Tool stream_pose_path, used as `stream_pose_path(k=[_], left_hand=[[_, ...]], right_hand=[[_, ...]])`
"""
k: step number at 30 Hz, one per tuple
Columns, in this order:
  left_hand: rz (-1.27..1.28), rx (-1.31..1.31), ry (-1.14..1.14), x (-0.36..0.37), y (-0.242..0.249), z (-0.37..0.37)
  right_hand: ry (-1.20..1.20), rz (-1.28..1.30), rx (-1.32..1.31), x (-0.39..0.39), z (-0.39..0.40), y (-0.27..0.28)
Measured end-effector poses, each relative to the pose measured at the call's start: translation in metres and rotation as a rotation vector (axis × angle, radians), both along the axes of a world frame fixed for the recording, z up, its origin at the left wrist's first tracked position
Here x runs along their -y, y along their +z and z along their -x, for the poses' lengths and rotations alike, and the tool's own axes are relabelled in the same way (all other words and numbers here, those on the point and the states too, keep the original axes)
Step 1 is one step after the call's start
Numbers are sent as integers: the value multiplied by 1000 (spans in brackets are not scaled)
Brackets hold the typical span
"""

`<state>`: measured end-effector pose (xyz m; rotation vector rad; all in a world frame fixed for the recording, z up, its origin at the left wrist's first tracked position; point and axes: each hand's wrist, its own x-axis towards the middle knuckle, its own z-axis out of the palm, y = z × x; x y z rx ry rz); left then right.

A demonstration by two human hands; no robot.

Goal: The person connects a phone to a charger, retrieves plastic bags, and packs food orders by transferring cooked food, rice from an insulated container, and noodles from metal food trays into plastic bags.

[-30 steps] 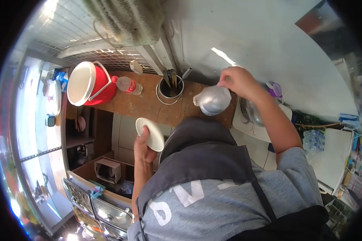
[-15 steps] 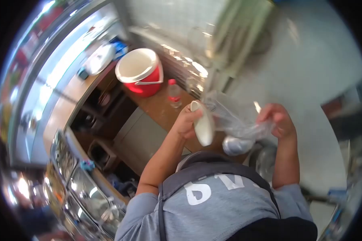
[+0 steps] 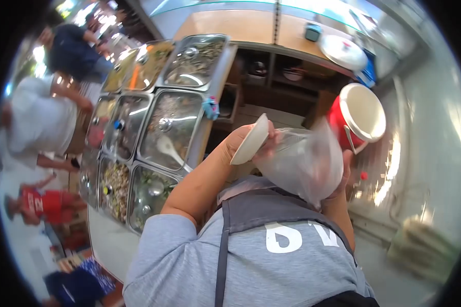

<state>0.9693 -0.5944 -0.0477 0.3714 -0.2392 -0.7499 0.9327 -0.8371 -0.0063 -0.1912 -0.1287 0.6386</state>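
One white plate (image 3: 251, 141), left fingers (image 3: 271, 135) pinching it; right fingers (image 3: 347, 165), grip unclear, toward four o'clock; plastic bag (image 3: 303, 162) apparently being opened, needing steadiness.

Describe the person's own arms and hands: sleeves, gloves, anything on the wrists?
Left hand and right hand: no gloves visible. Left sleeve: short, heathered grey, no marking visible. No watch or band shows on the left forearm. Right wrist area is blurred and partly hidden; can't tell there.

Grey shirt (image 3: 271, 271) — white lettering (image 3: 284, 249), part-hidden, word unreadable | red shirt (image 3: 51, 206) — white marks (image 3: 36, 204), too small to read
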Motion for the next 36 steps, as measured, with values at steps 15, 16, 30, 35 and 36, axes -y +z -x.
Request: stream_pose_path(k=[15, 16, 30, 35, 36], left_hand=[[-709, -655, 1182, -91, -18, -157], [-583, -722, 1292, -102, -23, -174], [-754, -537, 1410, -40, 22, -225], [-2072, -243, 1675, -60, 61, -176], [-2086, -275, 1693, -62, 63, -187]], right_hand=[[31, 1471, 1664, -191, -257, 33], [9, 1255, 1842, -189, -267, 24], [412, 768, 427, -246, -389, -52], [430, 792, 551, -265, -397, -53], [460, 777, 563, -269, -392, -43]])
